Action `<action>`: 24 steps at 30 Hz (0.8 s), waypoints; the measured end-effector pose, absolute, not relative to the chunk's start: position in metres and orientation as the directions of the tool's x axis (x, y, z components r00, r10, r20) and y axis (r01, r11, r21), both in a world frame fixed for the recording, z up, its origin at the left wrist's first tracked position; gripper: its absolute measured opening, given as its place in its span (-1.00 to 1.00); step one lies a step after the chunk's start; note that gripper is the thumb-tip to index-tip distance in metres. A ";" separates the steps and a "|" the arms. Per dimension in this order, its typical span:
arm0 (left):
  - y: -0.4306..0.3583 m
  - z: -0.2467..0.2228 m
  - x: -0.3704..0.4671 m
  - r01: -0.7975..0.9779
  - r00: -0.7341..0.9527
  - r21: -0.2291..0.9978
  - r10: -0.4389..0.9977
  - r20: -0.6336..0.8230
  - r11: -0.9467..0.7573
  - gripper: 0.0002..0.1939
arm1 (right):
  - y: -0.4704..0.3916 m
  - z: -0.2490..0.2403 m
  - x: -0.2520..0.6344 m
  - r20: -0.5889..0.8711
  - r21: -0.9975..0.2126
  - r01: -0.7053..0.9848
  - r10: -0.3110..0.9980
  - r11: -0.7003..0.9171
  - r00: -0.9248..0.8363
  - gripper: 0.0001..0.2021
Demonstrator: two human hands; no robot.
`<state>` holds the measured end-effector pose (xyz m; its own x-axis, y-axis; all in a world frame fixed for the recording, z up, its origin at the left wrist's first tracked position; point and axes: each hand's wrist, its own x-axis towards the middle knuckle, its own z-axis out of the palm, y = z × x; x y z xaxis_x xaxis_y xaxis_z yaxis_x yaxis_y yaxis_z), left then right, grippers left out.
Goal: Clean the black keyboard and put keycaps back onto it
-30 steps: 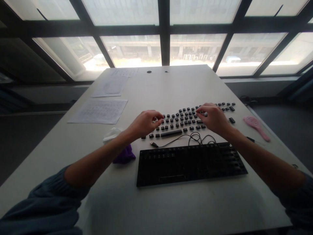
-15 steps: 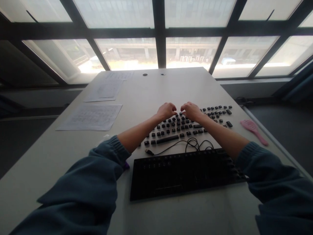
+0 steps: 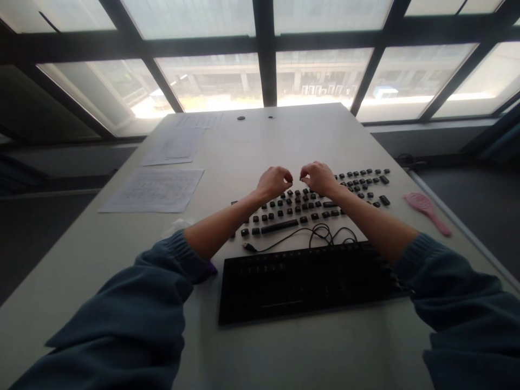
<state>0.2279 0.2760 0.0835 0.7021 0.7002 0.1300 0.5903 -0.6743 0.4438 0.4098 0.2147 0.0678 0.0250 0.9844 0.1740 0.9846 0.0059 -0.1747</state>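
Several black keycaps lie in rows on the white table, with a long black keycap [image 3: 279, 226] in the nearest row. Over the far rows, my left hand [image 3: 275, 181] is pinched, with a small dark thing, likely a keycap, at its fingertips. Beside it on the right, my right hand [image 3: 319, 177] is also pinched, a small dark keycap showing at its fingertips. The hands are close but apart. Nearer me lies a black keyboard base [image 3: 309, 284], its cable [image 3: 284, 238] coiled between it and the keycaps.
Printed papers [image 3: 152, 190] lie on the left of the table [image 3: 227, 151]. A pink hairbrush [image 3: 426, 211] rests near the right edge. Something purple [image 3: 210, 271] shows by my left sleeve. Windows stand beyond the far edge.
Both hands have lifted slightly from the far keycaps, and small dark pieces now show at their fingertips. The view has shifted a little.
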 end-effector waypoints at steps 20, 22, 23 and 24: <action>0.079 0.057 0.099 0.327 0.702 0.595 0.610 0.367 -0.735 -0.90 | -0.007 0.040 0.306 0.595 -0.457 0.751 0.792 0.476 -0.140 -0.86; 0.078 0.052 0.102 0.316 0.707 0.600 0.604 0.368 -0.735 -0.90 | -0.010 0.033 0.304 0.583 -0.425 0.767 0.793 0.481 -0.174 -0.87; 0.078 0.049 0.103 0.314 0.706 0.601 0.604 0.370 -0.735 -0.90 | -0.010 0.030 0.303 0.575 -0.412 0.774 0.796 0.482 -0.190 -0.87; 0.078 0.047 0.103 0.317 0.703 0.599 0.606 0.373 -0.736 -0.90 | -0.011 0.028 0.303 0.564 -0.403 0.780 0.801 0.479 -0.200 -0.86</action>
<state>0.1031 0.0781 0.0474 0.7029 0.6059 0.3725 0.3168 -0.7356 0.5987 0.3031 -0.0106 0.0283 -0.2001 0.8010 0.5642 0.7800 0.4788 -0.4030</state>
